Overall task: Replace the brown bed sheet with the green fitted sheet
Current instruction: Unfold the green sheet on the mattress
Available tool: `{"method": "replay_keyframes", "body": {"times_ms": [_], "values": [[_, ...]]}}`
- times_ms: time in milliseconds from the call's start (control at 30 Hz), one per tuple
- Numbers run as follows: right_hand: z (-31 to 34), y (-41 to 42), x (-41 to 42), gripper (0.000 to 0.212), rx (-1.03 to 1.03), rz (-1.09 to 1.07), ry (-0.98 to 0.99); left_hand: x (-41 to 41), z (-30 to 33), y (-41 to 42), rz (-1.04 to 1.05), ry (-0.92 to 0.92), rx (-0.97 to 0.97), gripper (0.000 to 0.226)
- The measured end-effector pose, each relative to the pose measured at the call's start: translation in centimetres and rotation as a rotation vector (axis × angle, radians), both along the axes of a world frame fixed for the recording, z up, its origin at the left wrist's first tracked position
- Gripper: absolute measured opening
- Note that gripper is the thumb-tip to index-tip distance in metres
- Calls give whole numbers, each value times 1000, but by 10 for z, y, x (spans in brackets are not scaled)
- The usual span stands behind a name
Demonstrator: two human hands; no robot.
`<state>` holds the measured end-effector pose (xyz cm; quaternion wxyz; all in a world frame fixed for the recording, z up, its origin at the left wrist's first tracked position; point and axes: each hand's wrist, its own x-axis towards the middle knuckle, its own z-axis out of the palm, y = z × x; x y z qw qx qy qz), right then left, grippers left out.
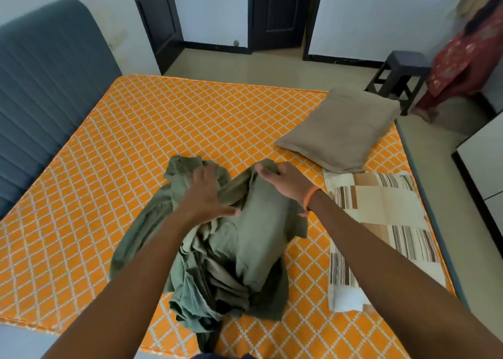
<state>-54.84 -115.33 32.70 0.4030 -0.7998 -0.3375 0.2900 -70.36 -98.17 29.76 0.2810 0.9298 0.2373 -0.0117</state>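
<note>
Working from the left, I see the grey padded headboard (46, 86) along that edge of the bed, then the bare mattress (163, 119) in its orange lattice cover — no brown sheet on it anywhere in view, so I judge the stripping is done and fitting is the step in hand. The green fitted sheet (253, 244) lies bunched in a loose heap on the near middle of the mattress, folds piled on folds.

My left hand (206, 192) rests on the upper left of the heap with its fingers spread and fairly straight, pressing into the cloth rather than curled round it. My right hand (283, 180) is just beside it, fingers curled over and pinching a raised ridge of the green cloth.

I judge the sheet light, soft and floppy — it will sag, drag and tangle rather than keep any shape, and nothing in it can break. The places to take hold are the gathered corner pockets; I cannot tell from here which fold is a corner, so the heap needs shaking out first.

Further right, a plain tan pillow (343, 130) and a striped brown-and-cream pillow (381, 222) lie on the mattress near its right edge, close to the heap. A dark stool (400, 72) stands on the floor beyond.
</note>
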Motion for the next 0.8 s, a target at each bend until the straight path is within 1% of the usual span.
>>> {"method": "replay_keyframes", "body": {"times_ms": [33, 67, 100, 133, 167, 200, 233, 267, 300, 333, 400, 433, 500, 567, 600, 667, 700, 733, 800], "values": [[13, 6, -10, 60, 53, 75, -7, 6, 4, -11, -35, -99, -12, 114], [24, 11, -19, 59, 73, 164, -26, 12, 8, -17, -75, -202, -39, 102], [31, 13, -29, 52, 64, 256, -52, 17, 14, -22, -115, -291, -80, 78], [35, 13, -39, 44, 40, 339, -84, 18, 17, -21, -156, -340, -107, 50], [31, 13, -47, 38, 15, 390, -107, 16, 19, -18, -199, -344, -92, 33], [21, 9, -53, 33, -10, 399, -113, 12, 17, -13, -243, -326, -44, 28], [4, 3, -57, 32, -49, 377, -114, 5, 11, -7, -273, -269, 35, 23], [-16, -4, -61, 36, -104, 349, -132, -3, 2, -1, -291, -221, 118, 18], [-39, -12, -65, 38, -189, 335, -167, -13, -6, 4, -286, -183, 173, 17], [-59, -21, -69, 36, -274, 344, -194, -25, -16, 9, -252, -164, 163, 18], [-97, -37, -79, 25, -435, 379, -192, -47, -30, 14, -59, -91, 5, 16], [-111, -44, -84, 30, -507, 394, -173, -54, -34, 14, 43, -67, -67, 16], [-131, -55, -87, 43, -617, 402, -169, -64, -42, 13, 238, -126, -154, 14], [-145, -65, -80, 43, -694, 369, -159, -69, -40, 14, 419, -189, -179, 10], [-150, -70, -75, 39, -718, 344, -150, -70, -37, 15, 447, -208, -160, 9], [-153, -80, -63, 29, -749, 253, -155, -70, -33, 21, 349, -201, -62, 10], [-153, -83, -55, 26, -739, 159, -158, -69, -32, 22, 288, -164, -12, 12], [-149, -86, -46, 24, -684, 25, -134, -67, -33, 22, 251, -131, 26, 15], [-136, -84, -21, 25, -453, -294, 10, -63, -35, 21, 238, -96, 61, 18]]}}
